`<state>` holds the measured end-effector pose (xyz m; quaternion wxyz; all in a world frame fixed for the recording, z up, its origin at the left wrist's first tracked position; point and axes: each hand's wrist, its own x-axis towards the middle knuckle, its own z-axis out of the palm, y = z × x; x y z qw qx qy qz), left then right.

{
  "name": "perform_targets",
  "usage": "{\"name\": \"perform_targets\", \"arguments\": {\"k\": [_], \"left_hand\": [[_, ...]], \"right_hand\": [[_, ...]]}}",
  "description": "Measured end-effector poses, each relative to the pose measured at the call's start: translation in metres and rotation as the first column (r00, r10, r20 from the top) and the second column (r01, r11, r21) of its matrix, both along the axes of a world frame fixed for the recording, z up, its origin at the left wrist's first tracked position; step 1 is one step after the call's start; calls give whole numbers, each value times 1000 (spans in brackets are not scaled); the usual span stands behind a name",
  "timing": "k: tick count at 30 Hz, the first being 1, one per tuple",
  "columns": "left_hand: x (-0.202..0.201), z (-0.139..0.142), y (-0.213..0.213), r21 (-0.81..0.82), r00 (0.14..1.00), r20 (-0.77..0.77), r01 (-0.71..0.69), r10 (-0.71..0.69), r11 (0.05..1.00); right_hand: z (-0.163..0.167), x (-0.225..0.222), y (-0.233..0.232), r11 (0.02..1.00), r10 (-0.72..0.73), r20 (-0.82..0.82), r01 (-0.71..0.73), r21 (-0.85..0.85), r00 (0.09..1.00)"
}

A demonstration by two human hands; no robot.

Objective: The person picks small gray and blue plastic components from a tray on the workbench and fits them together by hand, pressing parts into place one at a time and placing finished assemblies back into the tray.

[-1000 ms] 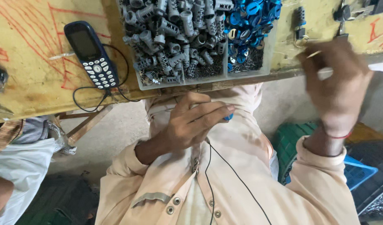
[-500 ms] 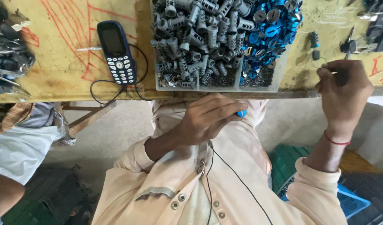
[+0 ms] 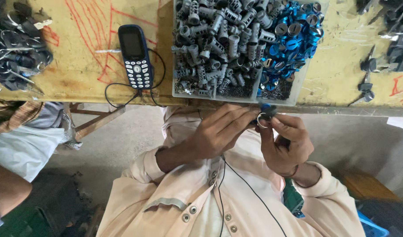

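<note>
- Head view is showing both hands meeting just below the near edge of the tabletop [image 3: 78,83], over the person's lap.
- Left hand [image 3: 219,131] is pinching, fingers curled in toward the small part [image 3: 265,115]; it is touching or grasping that part, exact grip hard to tell.
- Right hand [image 3: 287,142] is grasping the small part between thumb and fingertips; a thin metal ring and a bit of blue are showing at the tips.
- Small part is sitting between the two hands, just beside the front wall of the tray [image 3: 293,94], not touching the tabletop.
- Handling judgement: part is looking like rigid metal, light, smooth and likely slippery; best held by a fingertip pinch on its sides, the ring left free.
- Tray is holding grey cylinders [image 3: 214,44] in the left compartment and blue caps [image 3: 289,39] in the right one.
- Phone [image 3: 134,55] is lying on the tabletop left of the tray, a cable running off it.
- Keys [image 3: 17,48] are piling at the far left; more dark pieces at the top right are cut off by the frame.
- Hidden: most of the part is covered by fingers, so its shape is unclear.
- Another person's arm [image 3: 6,188] is showing at the lower left, partly out of frame.
</note>
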<state>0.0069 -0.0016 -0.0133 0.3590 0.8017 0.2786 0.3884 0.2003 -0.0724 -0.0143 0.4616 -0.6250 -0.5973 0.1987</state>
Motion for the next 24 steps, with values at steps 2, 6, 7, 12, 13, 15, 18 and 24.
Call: {"name": "perform_targets", "arguments": {"k": [2,6,7,12,13,15,18,24], "left_hand": [[1,-1,-4,-82,998,66,6,0,997],[3,1,-8,-534,967,230,33,108,845],[4,3,-8,-691,953,259,69,157,719],[-2,8,-7,-625,978,204,97,42,775],[-8,10,-5,-597,987,159,116,-24,794],[-27,16,-1,-528,996,83,60,-19,847],[-57,28,11,-267,977,-181,-163,117,950],[-92,42,57,250,649,-718,-94,250,964]], "right_hand": [[9,6,1,998,57,150,-56,-12,987],[24,15,5,957,290,293,-279,-79,911],[29,15,10,933,359,325,-341,-114,875],[91,15,77,538,684,44,-462,-705,729],[107,22,96,378,817,-55,-605,-701,573],[128,29,122,383,852,-15,-644,-662,523],[120,25,119,904,401,138,-366,-222,906],[57,21,98,746,665,473,-531,-401,578]]}}
